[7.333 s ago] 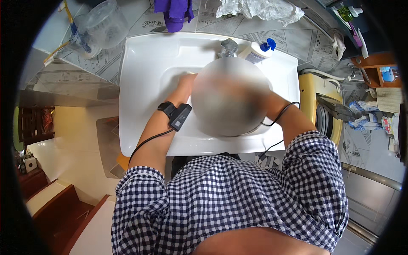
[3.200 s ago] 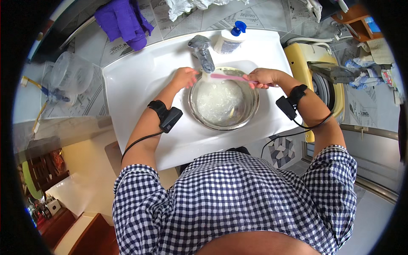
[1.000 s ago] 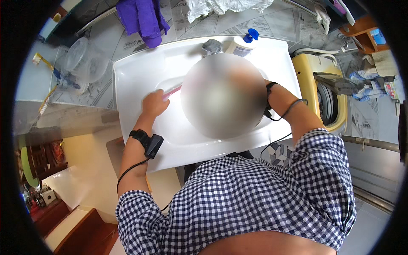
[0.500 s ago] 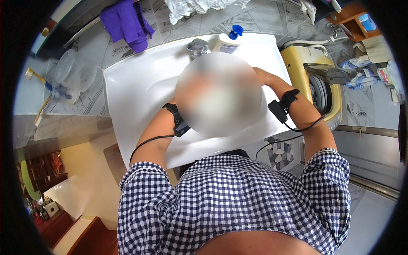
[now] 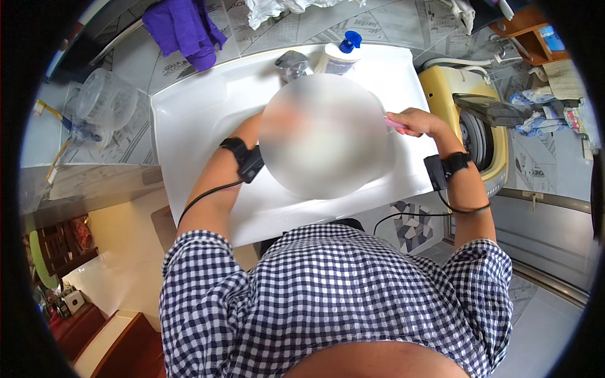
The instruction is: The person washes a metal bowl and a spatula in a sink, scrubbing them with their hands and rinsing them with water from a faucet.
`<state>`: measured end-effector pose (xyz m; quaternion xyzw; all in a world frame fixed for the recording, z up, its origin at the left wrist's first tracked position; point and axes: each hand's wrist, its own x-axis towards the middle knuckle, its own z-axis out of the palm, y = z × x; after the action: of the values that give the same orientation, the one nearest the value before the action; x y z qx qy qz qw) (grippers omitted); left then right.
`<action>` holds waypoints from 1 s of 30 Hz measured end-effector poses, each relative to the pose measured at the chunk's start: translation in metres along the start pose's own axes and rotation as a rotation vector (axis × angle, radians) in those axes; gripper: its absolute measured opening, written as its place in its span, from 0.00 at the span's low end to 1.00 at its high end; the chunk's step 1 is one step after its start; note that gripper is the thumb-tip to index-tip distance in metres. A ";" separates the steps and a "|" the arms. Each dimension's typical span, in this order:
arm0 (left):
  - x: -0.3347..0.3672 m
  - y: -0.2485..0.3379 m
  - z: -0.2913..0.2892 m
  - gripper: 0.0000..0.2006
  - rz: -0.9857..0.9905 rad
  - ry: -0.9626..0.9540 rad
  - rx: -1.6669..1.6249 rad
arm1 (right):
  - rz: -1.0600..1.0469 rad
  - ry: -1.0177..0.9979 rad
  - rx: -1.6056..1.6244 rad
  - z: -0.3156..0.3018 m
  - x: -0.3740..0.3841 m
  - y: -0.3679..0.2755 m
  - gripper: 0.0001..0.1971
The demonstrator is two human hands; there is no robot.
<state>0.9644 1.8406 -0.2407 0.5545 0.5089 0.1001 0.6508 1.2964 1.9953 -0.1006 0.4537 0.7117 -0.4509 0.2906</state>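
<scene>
Right hand [image 5: 421,121] — I see it gripping pink handle [image 5: 396,123] at 2 o'clock | left hand — hidden by blur, grip untellable | white sink [image 5: 201,120] beneath.

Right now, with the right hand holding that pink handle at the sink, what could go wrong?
The pump bottle stands on the sink's back rim beside the faucet; a wide sweep of the right hand and its pink handle might tip it. The left hand is hidden behind a blurred patch, so its grip cannot be checked. Cables hang from both wrist devices and could snag the sink edge.
</scene>
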 end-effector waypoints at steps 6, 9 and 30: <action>-0.045 -0.028 0.019 0.13 -0.139 0.639 -0.205 | -0.205 0.582 0.152 0.012 -0.052 0.096 0.26; -0.039 -0.053 0.038 0.15 -0.283 0.735 -0.414 | -0.163 1.058 -0.123 0.041 -0.031 0.141 0.22; -0.026 -0.063 0.097 0.18 -0.177 0.821 -0.926 | -0.076 1.479 -0.662 0.087 0.036 0.110 0.18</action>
<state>1.0002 1.7397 -0.2916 0.0871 0.6654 0.4608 0.5808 1.3816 1.9501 -0.2090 0.5001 0.8311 0.1903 -0.1516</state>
